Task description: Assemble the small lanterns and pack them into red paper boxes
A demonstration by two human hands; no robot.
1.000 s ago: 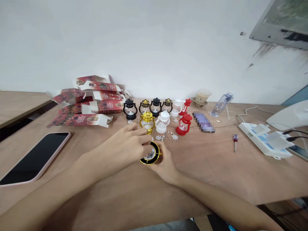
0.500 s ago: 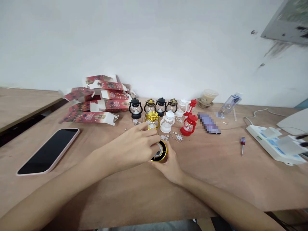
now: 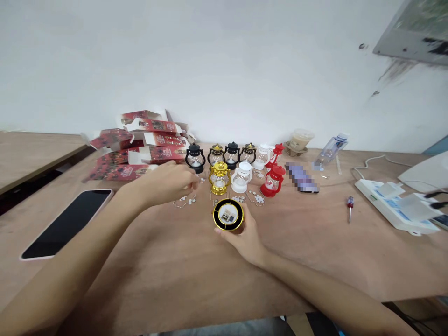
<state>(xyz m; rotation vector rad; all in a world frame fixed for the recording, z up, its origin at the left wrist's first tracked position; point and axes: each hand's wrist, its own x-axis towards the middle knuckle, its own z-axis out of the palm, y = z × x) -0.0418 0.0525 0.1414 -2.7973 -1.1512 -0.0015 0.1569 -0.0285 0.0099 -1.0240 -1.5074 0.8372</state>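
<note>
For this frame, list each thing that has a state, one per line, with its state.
Right hand: closed around the gold-rimmed lantern, tipping it.
Gold-rimmed lantern: tilted, base toward the camera, compartment showing.
Left hand: over small loose parts, fingers curled; what it holds cannot be told.
Gold lantern: upright on table.
Phone: flat, screen dark.
Red boxes: flaps open, piled.
Screwdriver: lying flat, untouched.

Phone [image 3: 66, 223] face up on the table [image 3: 315, 261], far left. Opened red boxes [image 3: 140, 149] piled behind it near the wall. Back row of small lanterns: black [image 3: 194, 157], red [image 3: 273, 181], white [image 3: 241, 178] among them. Lidded cup [image 3: 298, 141] and clear bottle [image 3: 331, 147] lying down further right. Small screwdriver [image 3: 349, 206] alone mid-right. White power strip [image 3: 392, 205] at the right edge, cable plugged in.
</note>
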